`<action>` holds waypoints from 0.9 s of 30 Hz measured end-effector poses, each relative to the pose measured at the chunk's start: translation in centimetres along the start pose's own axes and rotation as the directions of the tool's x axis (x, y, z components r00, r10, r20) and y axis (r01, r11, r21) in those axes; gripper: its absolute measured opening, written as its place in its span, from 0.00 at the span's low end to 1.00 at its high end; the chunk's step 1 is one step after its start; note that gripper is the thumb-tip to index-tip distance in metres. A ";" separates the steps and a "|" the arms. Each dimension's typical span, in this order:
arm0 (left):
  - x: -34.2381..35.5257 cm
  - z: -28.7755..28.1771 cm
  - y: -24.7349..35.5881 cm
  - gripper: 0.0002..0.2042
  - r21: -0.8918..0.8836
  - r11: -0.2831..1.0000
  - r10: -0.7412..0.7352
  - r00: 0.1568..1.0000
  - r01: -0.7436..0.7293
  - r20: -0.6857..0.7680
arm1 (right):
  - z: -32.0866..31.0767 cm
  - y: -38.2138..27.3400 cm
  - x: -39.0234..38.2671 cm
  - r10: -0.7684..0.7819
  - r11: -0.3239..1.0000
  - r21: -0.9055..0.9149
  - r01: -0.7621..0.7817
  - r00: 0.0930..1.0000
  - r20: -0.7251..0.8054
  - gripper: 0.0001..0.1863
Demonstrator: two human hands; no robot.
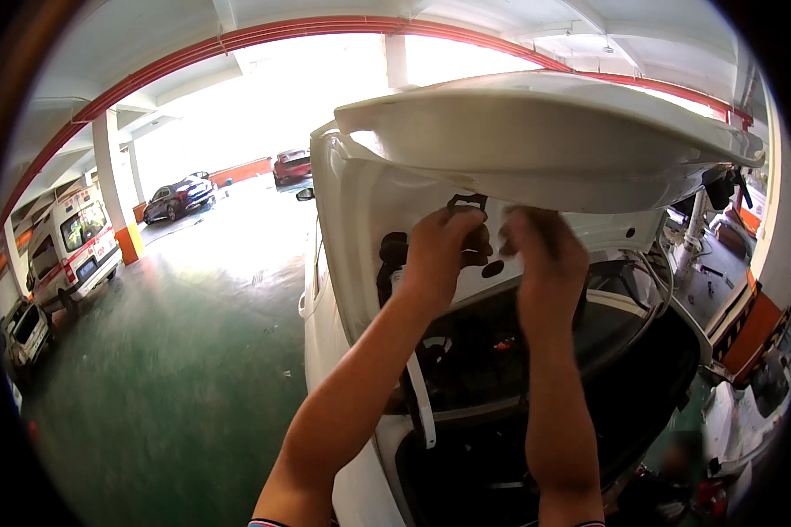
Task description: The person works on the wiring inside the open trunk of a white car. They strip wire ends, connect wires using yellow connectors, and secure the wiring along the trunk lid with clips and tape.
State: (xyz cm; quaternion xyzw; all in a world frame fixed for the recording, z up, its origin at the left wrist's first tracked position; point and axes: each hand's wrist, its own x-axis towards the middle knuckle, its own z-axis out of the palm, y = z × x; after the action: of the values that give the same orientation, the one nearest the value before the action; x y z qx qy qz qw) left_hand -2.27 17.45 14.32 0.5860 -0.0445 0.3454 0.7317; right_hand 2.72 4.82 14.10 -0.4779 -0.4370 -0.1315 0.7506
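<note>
Both my arms reach up to the raised white trunk lid [536, 140] of a car. My left hand [444, 255] is at the lid's inner panel, fingers curled inward. Whatever they may grip is hidden from view. Just above its fingertips is a dark-edged opening [468, 203] in the panel. To its right, my right hand [545, 246] is raised at the same height, smeared by motion, so its fingers cannot be read. A black oval hole [493, 269] shows in the panel between the hands.
Below my forearms lies the dark open trunk [475, 465], with the rear window [624, 321] beyond it. A white hinge arm [421, 400] stands left of my right forearm. White body parts [743, 422] lie at the right. An ambulance [77, 241] and a dark car [180, 197] are parked leftward.
</note>
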 end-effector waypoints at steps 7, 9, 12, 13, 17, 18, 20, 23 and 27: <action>1.9 -1.9 1.2 0.06 -0.266 0.923 -0.253 0.959 0.278 0.125 | 0.6 7.5 6.7 0.304 0.664 0.530 -0.527 0.838 0.453 0.10; 1.9 -1.7 1.3 0.07 -0.256 0.913 -0.287 0.946 0.318 0.151 | -0.1 9.3 7.9 0.212 0.556 0.562 -0.612 0.759 0.616 0.10; 1.7 -2.0 2.2 0.09 -0.200 0.917 -0.316 0.935 0.345 0.163 | 0.8 11.1 8.9 0.104 0.486 0.594 -0.642 0.716 0.690 0.10; 1.7 -2.2 2.4 0.09 -0.195 0.918 -0.316 0.935 0.344 0.162 | 1.3 11.1 9.0 0.079 0.480 0.604 -0.637 0.717 0.693 0.10; 1.3 -2.3 3.2 0.10 -0.135 0.940 -0.289 0.941 0.313 0.175 | 1.4 10.6 9.0 0.086 0.570 0.591 -0.571 0.756 0.649 0.11; 1.2 -2.3 3.3 0.10 -0.114 0.946 -0.285 0.945 0.305 0.162 | 1.3 10.4 8.8 0.076 0.604 0.592 -0.534 0.777 0.624 0.11; 1.2 -2.4 3.3 0.10 -0.072 0.956 -0.275 0.952 0.286 0.135 | 1.0 9.4 8.1 0.102 0.683 0.556 -0.474 0.815 0.570 0.13; 1.6 -2.7 2.9 0.10 0.011 0.971 -0.240 0.967 0.240 0.091 | 0.0 7.7 7.5 0.167 0.813 0.432 -0.390 0.868 0.468 0.13; 1.8 -2.4 2.1 0.08 0.210 0.976 -0.062 0.998 0.058 0.015 | -1.0 6.1 6.9 0.172 0.926 0.254 -0.279 0.911 0.375 0.09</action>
State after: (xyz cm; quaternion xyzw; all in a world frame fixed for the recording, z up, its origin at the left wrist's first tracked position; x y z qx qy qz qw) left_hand -2.90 20.60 16.15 0.6647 0.0020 0.3195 0.6753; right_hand 11.04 8.57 15.61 -0.4209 -0.5180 0.1115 0.7362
